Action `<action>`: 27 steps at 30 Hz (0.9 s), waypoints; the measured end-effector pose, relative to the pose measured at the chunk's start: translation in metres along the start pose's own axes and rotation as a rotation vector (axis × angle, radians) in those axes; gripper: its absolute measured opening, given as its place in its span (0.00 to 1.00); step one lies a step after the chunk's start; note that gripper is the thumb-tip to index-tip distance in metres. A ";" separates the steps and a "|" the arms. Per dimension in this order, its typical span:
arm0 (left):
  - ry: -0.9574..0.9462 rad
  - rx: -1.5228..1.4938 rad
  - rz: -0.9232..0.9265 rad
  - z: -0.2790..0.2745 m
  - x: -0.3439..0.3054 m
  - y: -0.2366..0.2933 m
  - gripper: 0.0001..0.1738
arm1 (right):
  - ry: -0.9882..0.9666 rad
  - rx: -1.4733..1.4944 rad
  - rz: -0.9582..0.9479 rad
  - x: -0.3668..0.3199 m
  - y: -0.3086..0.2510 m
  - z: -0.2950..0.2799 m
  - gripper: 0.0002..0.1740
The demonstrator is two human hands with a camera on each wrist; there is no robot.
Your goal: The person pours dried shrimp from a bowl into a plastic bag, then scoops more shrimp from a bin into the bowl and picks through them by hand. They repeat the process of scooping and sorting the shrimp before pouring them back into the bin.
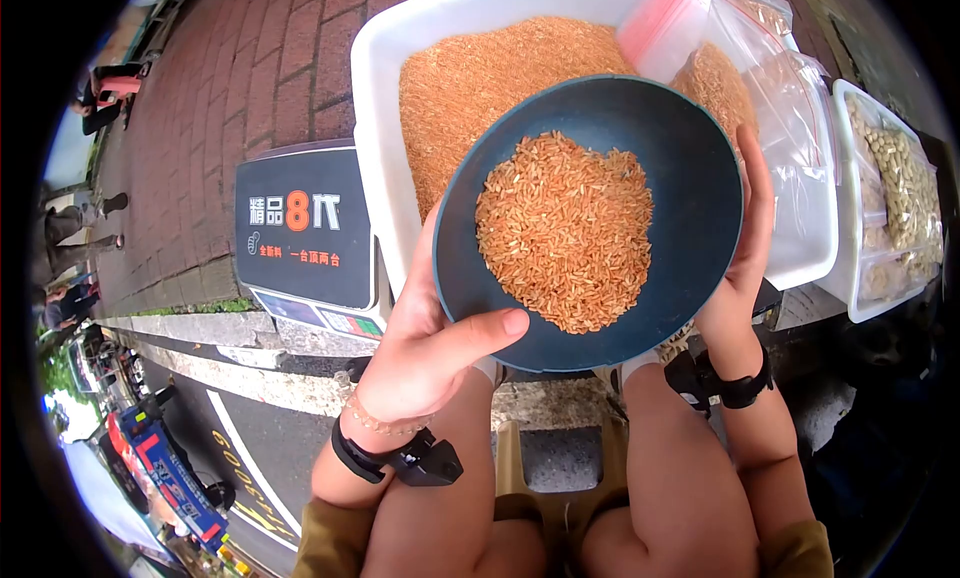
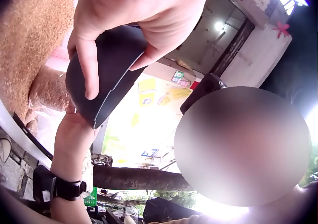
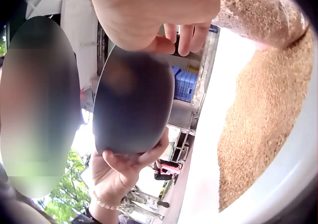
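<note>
Reddish-brown rice grains [image 1: 565, 233] lie heaped in a dark blue-green bowl [image 1: 695, 168], which is held up over the knees. My left hand [image 1: 420, 328] grips the bowl's near left side, its thumb over the rim and its fingers around the outside. On the opposite side my right hand [image 1: 740, 258] holds the bowl from outside, fingers along its wall; its thumb is hidden in the head view. From the right wrist, the right hand [image 3: 154, 15] shows at the bowl's end, with the left hand [image 3: 119, 169] across from it.
Behind the bowl stands a white tub [image 1: 375, 98] of the same grain, with filled plastic bags [image 1: 715, 83] at its right. A dark digital scale [image 1: 300, 203] sits left of the tub. Farther right is another white tray [image 1: 855, 288] with bagged pale goods.
</note>
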State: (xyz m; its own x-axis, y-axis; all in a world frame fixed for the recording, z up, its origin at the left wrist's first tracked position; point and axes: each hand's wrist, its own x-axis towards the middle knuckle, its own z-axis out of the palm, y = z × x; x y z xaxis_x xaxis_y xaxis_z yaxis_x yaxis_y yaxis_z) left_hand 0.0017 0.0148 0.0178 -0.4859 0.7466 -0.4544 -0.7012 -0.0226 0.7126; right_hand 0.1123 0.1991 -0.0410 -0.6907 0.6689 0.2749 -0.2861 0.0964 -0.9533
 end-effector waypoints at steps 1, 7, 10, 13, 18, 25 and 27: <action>0.009 -0.037 0.022 0.000 0.000 0.001 0.42 | -0.088 -0.092 -0.071 0.000 -0.003 -0.002 0.43; -0.001 -0.189 0.043 -0.014 -0.003 -0.002 0.29 | -0.432 -0.180 -0.174 -0.008 -0.021 -0.004 0.62; -0.078 -0.270 0.048 -0.011 -0.004 0.002 0.30 | -0.444 -0.114 -0.156 -0.010 -0.026 0.008 0.70; -0.099 -0.274 0.037 -0.010 -0.007 0.004 0.32 | -0.406 -0.158 -0.257 -0.012 -0.019 0.010 0.69; -0.108 -0.037 0.113 -0.016 -0.014 -0.003 0.34 | 0.084 0.695 0.232 -0.012 -0.042 0.029 0.63; -0.178 0.109 0.207 -0.010 -0.013 0.000 0.45 | -0.151 0.875 0.033 -0.015 -0.027 0.017 0.38; -0.188 0.130 0.195 -0.008 -0.012 0.001 0.47 | -0.220 0.853 -0.048 -0.017 -0.023 0.013 0.35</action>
State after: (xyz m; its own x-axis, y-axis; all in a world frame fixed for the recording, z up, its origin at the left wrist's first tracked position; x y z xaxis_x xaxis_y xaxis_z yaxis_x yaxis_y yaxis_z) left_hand 0.0024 0.0004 0.0195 -0.4912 0.8467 -0.2045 -0.5257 -0.1010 0.8447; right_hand 0.1223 0.1760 -0.0223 -0.7522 0.5129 0.4137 -0.6558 -0.5213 -0.5460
